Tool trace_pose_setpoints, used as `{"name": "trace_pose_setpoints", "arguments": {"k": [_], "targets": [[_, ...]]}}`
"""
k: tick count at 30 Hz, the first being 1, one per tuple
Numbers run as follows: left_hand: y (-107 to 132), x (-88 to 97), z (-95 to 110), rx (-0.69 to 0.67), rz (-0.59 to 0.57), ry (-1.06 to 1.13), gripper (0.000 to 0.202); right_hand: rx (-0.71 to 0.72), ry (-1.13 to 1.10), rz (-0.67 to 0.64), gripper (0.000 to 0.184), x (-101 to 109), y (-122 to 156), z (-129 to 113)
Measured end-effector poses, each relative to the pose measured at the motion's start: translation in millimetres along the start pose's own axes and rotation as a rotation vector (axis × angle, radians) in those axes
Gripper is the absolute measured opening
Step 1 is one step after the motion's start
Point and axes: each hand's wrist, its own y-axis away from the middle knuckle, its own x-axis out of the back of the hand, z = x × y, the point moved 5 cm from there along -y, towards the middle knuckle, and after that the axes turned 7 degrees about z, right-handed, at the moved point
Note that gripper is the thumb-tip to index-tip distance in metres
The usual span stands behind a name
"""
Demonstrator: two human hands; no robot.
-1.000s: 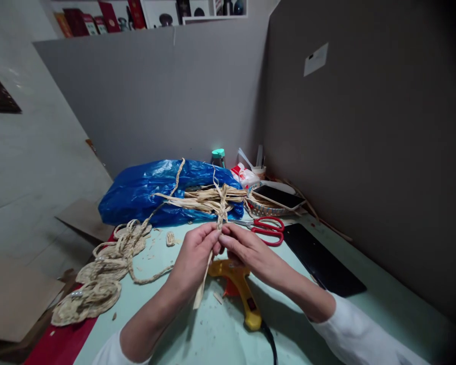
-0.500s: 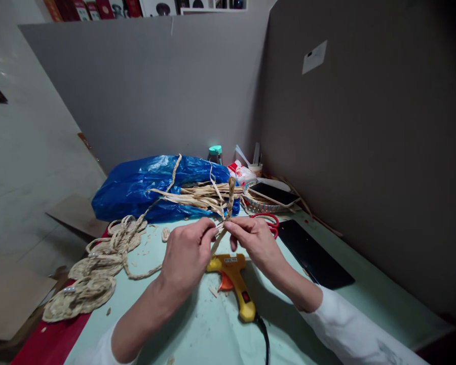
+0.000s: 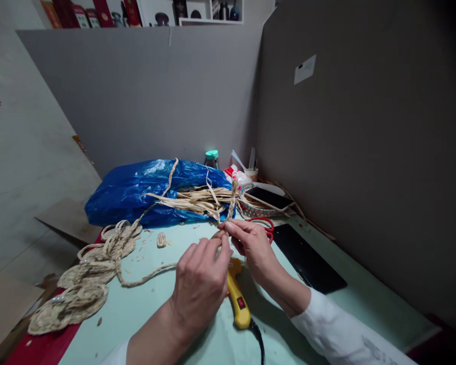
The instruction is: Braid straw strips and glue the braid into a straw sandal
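Between my fingertips is a braided straw cord, its plaited end sticking up above my right hand. My right hand pinches the cord at the base of that end. Close against it, my left hand is closed on the straw strands just below; its fingertips partly hide them. Beneath the hands a yellow hot glue gun lies on the table, its front part covered by my left hand. A long braid runs left from behind my left hand toward coiled straw pieces.
Behind my hands, a blue plastic bag holds loose dry straw strips. To the right are red-handled scissors, a black flat panel and a basket with a phone on it. Grey partitions enclose the back and right.
My left hand has moved right and its fingers have come up against my right hand's fingertips, covering more of the glue gun. The camera view has shifted slightly.
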Motion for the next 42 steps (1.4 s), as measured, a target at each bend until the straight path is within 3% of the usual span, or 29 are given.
{"name": "trace_pose_setpoints", "arguments": {"k": [4, 7, 10, 14, 17, 21, 24, 28, 34, 37, 40, 42], "targets": [[-7, 2.0, -33, 0.436, 0.041, 0.391, 0.017, -0.018, -0.001, -0.070, 0.023, -3, 2, -1], [-3, -20.8, -50, 0.790, -0.197, 0.765, 0.018, -0.046, -0.011, -0.165, 0.023, -11, 9, -3], [4, -38.3, -49, 0.972, -0.391, 1.092, 0.019, -0.070, 0.014, -0.200, 0.019, -14, 14, -7], [5, -37.2, -55, 0.973, -0.323, 1.070, 0.021, -0.019, 0.204, -0.288, 0.015, -16, 18, -19], [5, -33.4, -60, 0.949, -0.259, 0.976, 0.025, 0.210, 0.576, -0.286, 0.012, -16, 18, -28], [10, -30.6, -67, 1.032, -0.144, 0.863, 0.017, 0.543, 1.196, -0.185, 0.011, -17, 21, -26], [13, -29.9, -70, 1.096, -0.085, 0.824, 0.023, 0.766, 1.368, -0.168, 0.015, -24, 31, -22], [19, -34.1, -68, 1.203, -0.068, 0.879, 0.019, 0.921, 1.389, -0.272, 0.016, -34, 44, -15], [25, -40.3, -56, 1.342, -0.084, 1.081, 0.020, 1.001, 1.425, -0.318, 0.025, -42, 51, -10], [20, -34.9, -57, 1.330, -0.036, 1.111, 0.018, 0.947, 1.255, -0.341, 0.014, -40, 52, -22], [14, -29.1, -62, 1.285, -0.005, 1.112, 0.018, 0.808, 0.922, -0.128, 0.019, -26, 44, -46], [10, -27.7, -63, 1.257, -0.013, 1.117, 0.019, 0.608, 0.722, -0.024, 0.019, -15, 33, -50]]}}
